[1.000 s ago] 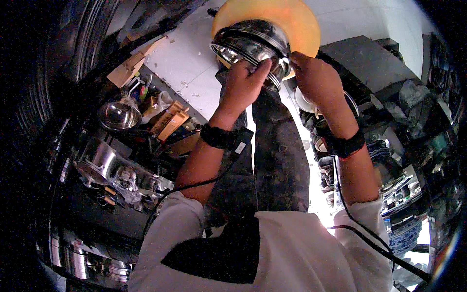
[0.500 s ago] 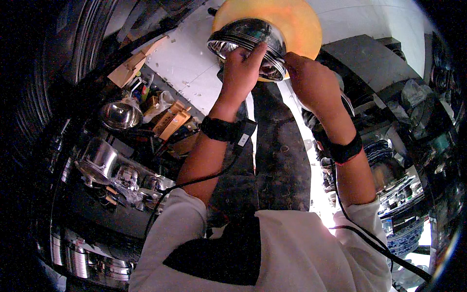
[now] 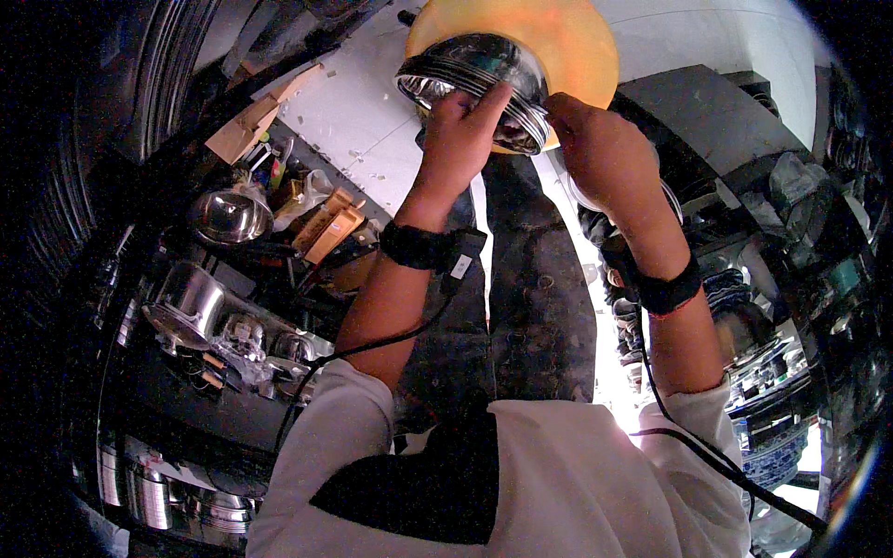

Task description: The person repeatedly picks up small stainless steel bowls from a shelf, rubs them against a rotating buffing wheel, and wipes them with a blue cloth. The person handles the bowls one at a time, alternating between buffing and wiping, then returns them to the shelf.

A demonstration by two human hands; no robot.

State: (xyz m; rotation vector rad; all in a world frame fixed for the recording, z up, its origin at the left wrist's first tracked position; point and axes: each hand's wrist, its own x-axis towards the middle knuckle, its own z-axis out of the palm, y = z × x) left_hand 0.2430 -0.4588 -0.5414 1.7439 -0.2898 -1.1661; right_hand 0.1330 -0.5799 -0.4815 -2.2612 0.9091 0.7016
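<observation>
A nested stack of shiny steel bowls (image 3: 502,63) is tilted on its side, rims toward me, in front of a round yellow disc-shaped surface (image 3: 581,56). My left hand (image 3: 462,135) grips the stack at its near side, thumb laid over the rims and fingers tucked into the hollow. At the right edge of the rims, my right hand (image 3: 606,153) is closed, with its fingertips pinched at the bowls' edge. The back of that hand partly hides what the fingertips hold. Black straps with cables circle both wrists.
To the left, a steel bowl (image 3: 231,217), wooden blocks (image 3: 333,226) and a steel pot (image 3: 189,296) crowd dark shelving. Blue-patterned bowls (image 3: 777,456) are stacked at the lower right. A dark grey box-like surface (image 3: 698,112) stands at the far right.
My right hand has shifted slightly right, its fingertips still at the rims. The left hand keeps its grip, and the bowl stack has barely moved.
</observation>
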